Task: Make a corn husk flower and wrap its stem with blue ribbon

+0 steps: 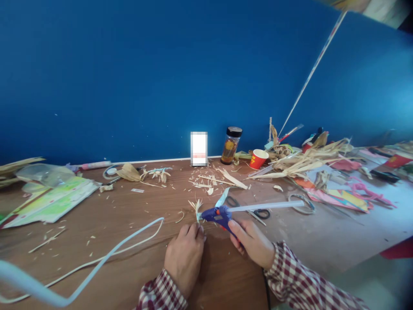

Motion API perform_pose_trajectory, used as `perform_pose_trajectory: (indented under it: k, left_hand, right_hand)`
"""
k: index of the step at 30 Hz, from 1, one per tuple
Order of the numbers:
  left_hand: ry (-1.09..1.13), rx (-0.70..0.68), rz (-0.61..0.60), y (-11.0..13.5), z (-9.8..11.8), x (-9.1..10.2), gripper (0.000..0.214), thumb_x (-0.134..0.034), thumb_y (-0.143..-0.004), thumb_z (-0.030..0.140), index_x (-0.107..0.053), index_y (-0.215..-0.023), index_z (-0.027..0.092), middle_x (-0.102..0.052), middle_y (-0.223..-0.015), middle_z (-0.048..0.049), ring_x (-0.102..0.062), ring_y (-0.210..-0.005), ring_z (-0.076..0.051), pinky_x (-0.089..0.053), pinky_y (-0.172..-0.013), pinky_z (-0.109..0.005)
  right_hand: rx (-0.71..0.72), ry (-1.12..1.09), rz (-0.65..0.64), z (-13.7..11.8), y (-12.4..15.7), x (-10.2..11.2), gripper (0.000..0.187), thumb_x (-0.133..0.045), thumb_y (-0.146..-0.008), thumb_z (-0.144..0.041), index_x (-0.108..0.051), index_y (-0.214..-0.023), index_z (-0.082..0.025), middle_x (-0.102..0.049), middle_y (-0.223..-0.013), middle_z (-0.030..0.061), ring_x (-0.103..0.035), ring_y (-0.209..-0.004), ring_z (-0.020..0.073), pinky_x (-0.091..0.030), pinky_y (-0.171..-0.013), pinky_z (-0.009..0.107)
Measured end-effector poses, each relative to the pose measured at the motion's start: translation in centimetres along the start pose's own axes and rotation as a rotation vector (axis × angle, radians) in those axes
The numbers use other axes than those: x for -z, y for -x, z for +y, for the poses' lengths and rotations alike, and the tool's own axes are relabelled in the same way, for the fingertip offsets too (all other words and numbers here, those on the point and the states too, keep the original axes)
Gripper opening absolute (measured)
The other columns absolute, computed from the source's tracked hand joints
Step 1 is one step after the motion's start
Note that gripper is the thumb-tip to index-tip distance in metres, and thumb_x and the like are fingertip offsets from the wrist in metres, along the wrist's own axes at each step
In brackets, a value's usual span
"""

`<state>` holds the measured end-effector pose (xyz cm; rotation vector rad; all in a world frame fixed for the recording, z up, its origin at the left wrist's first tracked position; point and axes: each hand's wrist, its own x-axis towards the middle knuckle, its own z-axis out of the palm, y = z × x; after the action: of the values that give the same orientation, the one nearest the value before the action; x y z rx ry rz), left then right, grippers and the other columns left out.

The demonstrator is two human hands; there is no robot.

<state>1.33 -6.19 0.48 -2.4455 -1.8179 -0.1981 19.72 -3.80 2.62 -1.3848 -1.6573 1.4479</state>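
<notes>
My right hand (250,240) is wrapped round the handle of a blue hot glue gun (217,214). A long clear glue stick (267,206) sticks out of its back end, and its nozzle points left. The nozzle touches or nearly touches a small bundle of pale husk strips (196,206) with a light blue part at its base. My left hand (185,254) is closed at the base of this bundle, fingers pressed together on the table; the fingertips are partly hidden. Behind the gun lie dark-handled scissors (261,214) and a pale blue strip (222,196).
Husk scraps (222,178) litter the brown table (129,232). A black-lidded jar (231,146) and a red paper cup (258,159) stand near the blue wall. Dried husks (309,161) pile up at right. A white cord (112,254) loops at left, near a green-and-white sheet (54,200).
</notes>
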Motion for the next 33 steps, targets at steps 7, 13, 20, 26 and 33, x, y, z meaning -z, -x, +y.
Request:
perform_pose_trajectory:
  k: [7,13,20,26,33]
  left_hand:
    - [0.016,0.007,-0.008,-0.1,0.0,0.1,0.026,-0.036,-0.087,0.021,-0.060,-0.098,0.019,-0.059,-0.098,-0.0058,-0.052,-0.089,-0.019,-0.048,-0.068,-0.029]
    - [0.005,0.003,-0.016,0.0,0.0,0.2,0.025,-0.038,-0.087,0.020,-0.061,-0.097,0.020,-0.059,-0.096,-0.0055,-0.053,-0.088,-0.018,-0.047,-0.064,-0.027]
    - [-0.006,0.012,-0.011,0.0,0.1,0.2,0.025,-0.038,-0.087,0.022,-0.060,-0.097,0.020,-0.058,-0.095,-0.0050,-0.052,-0.085,-0.018,-0.046,-0.061,-0.028]
    - [0.026,0.021,-0.005,0.1,0.1,0.5,0.025,-0.037,-0.087,0.020,-0.060,-0.097,0.020,-0.057,-0.093,-0.0044,-0.052,-0.086,-0.018,-0.045,-0.061,-0.028]
    - [0.030,0.010,-0.005,0.1,0.0,0.6,0.024,-0.038,-0.086,0.019,-0.060,-0.097,0.019,-0.057,-0.093,-0.0047,-0.051,-0.087,-0.018,-0.045,-0.063,-0.027]
  right_hand:
    - [0.035,0.018,0.021,-0.1,0.1,-0.2,0.041,-0.033,-0.086,-0.050,-0.045,-0.064,-0.018,-0.044,-0.048,-0.0030,-0.041,-0.040,0.0075,-0.031,-0.038,0.018]
    - [0.019,0.036,0.005,0.2,-0.1,-0.2,0.041,-0.032,-0.086,-0.051,-0.047,-0.069,-0.017,-0.044,-0.050,-0.0037,-0.041,-0.041,0.0070,-0.032,-0.038,0.018]
    - [-0.018,0.012,0.027,0.6,0.3,0.1,0.044,-0.030,-0.085,-0.053,-0.051,-0.079,-0.015,-0.043,-0.051,-0.0041,-0.039,-0.041,0.0070,-0.031,-0.038,0.017]
    - [-0.017,-0.016,0.026,1.0,0.3,0.0,0.045,-0.030,-0.085,-0.053,-0.053,-0.082,-0.015,-0.042,-0.050,-0.0041,-0.039,-0.040,0.0075,-0.030,-0.037,0.018]
    - [0.009,0.008,0.022,0.7,0.1,-0.3,0.045,-0.029,-0.086,-0.053,-0.053,-0.079,-0.016,-0.044,-0.051,-0.0036,-0.040,-0.041,0.0076,-0.031,-0.038,0.018]
